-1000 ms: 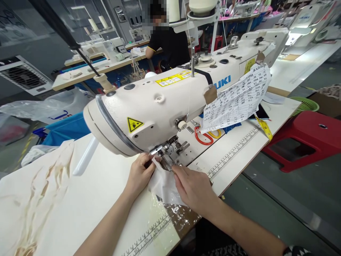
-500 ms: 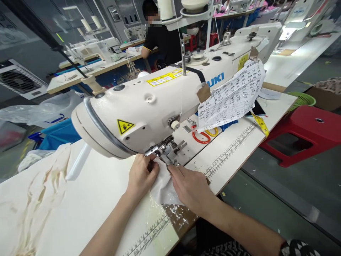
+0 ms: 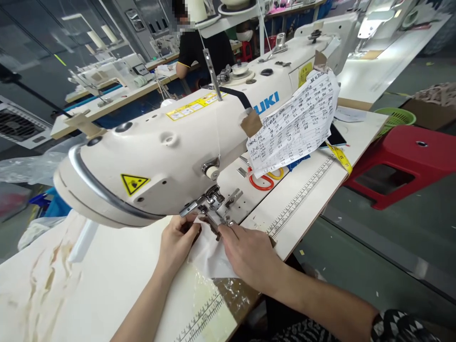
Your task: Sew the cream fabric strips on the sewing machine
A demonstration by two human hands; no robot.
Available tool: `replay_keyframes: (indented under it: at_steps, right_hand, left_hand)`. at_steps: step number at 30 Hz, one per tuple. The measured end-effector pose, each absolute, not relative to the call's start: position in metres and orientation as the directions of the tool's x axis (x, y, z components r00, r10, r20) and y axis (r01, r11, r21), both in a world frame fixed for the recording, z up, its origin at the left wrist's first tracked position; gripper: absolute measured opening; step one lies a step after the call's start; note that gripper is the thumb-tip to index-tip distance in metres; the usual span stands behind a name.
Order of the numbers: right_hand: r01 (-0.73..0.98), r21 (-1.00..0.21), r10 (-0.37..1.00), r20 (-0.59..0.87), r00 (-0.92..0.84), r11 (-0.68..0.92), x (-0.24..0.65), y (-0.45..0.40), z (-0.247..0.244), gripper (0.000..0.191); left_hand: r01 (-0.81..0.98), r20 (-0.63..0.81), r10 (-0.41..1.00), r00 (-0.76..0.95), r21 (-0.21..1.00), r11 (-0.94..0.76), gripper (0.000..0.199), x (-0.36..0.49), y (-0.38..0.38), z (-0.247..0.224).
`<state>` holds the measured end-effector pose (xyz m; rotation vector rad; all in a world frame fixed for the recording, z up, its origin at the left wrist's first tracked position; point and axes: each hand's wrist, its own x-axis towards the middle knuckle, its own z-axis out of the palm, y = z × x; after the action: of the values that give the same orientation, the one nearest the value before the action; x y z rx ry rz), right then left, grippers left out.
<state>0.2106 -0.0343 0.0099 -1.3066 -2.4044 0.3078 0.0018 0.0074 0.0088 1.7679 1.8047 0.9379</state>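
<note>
A piece of thin white fabric [image 3: 211,256] lies at the front of the white sewing machine [image 3: 160,137], just before its metal foot and needle parts [image 3: 213,202]. My left hand [image 3: 177,242] pinches the fabric's left edge between thumb and bent fingers, under the machine head. On the other side my right hand [image 3: 249,254] presses thumb and fingers together on the fabric, close to the metal parts; its fingertips are partly hidden. Between both hands the fabric's upper edge shows, slightly raised.
Orange-handled scissors [image 3: 261,179] lie right of the needle area. A handwritten paper sheet [image 3: 294,128] hangs from the machine. A yellow tape measure [image 3: 340,157] droops over the table edge, near a red stool [image 3: 402,161]. Cream cloth [image 3: 46,280] lies left. A person [image 3: 204,52] sits beyond.
The view has shifted, so the machine appears farther left. More of the fabric shows between my hands, and my left hand has drawn a little away from the foot. Both hands keep their hold.
</note>
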Motion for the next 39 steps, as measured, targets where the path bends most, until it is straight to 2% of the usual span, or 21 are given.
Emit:
replay_keyframes:
  at_steps: [7, 12, 14, 16, 18, 22, 25, 31, 36, 39]
  right_hand:
    - [0.777, -0.347, 0.851, 0.216, -0.479, 0.525, 0.209, -0.033, 0.012, 0.030]
    - [0.789, -0.286, 0.839, 0.216, -0.500, 0.544, 0.206, -0.033, 0.009, 0.043]
    - [0.790, -0.255, 0.829, 0.232, -0.509, 0.557, 0.207, -0.035, 0.008, 0.048]
    - [0.803, -0.258, 0.839, 0.250, -0.483, 0.538, 0.211, -0.041, 0.008, 0.044]
    - [0.796, -0.326, 0.858, 0.264, -0.442, 0.510, 0.221, -0.053, 0.009, 0.034]
    - [0.671, -0.553, 0.868, 0.272, -0.415, 0.494, 0.248, -0.087, 0.011, 0.022]
    - [0.654, -0.570, 0.867, 0.304, -0.396, 0.498, 0.264, -0.104, 0.010, 0.024]
    - [0.700, -0.416, 0.814, 0.320, -0.485, 0.580, 0.274, -0.100, 0.012, 0.029]
    - [0.710, -0.327, 0.778, 0.352, -0.521, 0.624, 0.275, -0.095, 0.014, 0.032]
    - [0.714, -0.313, 0.777, 0.321, -0.542, 0.627, 0.275, -0.095, 0.015, 0.033]
  left_hand:
    - [0.731, 0.234, 0.972, -0.033, 0.668, -0.136, 0.014, 0.002, 0.004, 0.007]
    - [0.820, 0.473, 0.852, 0.225, 0.380, -0.428, 0.012, 0.001, 0.003, 0.007]
    - [0.788, 0.496, 0.791, 0.358, 0.293, -0.541, 0.012, 0.002, 0.004, 0.011]
    - [0.745, 0.478, 0.749, 0.459, 0.252, -0.617, 0.014, 0.002, 0.002, 0.017]
    - [0.724, 0.437, 0.730, 0.526, 0.221, -0.654, 0.019, 0.004, -0.002, 0.024]
    - [0.751, 0.337, 0.739, 0.583, 0.125, -0.649, 0.028, 0.012, -0.013, 0.033]
    - [0.796, 0.320, 0.768, 0.555, 0.066, -0.602, 0.029, 0.022, -0.020, 0.029]
    - [0.860, 0.377, 0.817, 0.436, 0.094, -0.502, 0.037, 0.037, -0.031, 0.011]
    - [0.835, 0.361, 0.818, 0.447, 0.161, -0.527, 0.042, 0.032, -0.037, 0.009]
    - [0.840, 0.350, 0.816, 0.459, 0.128, -0.528, 0.043, 0.030, -0.037, 0.009]
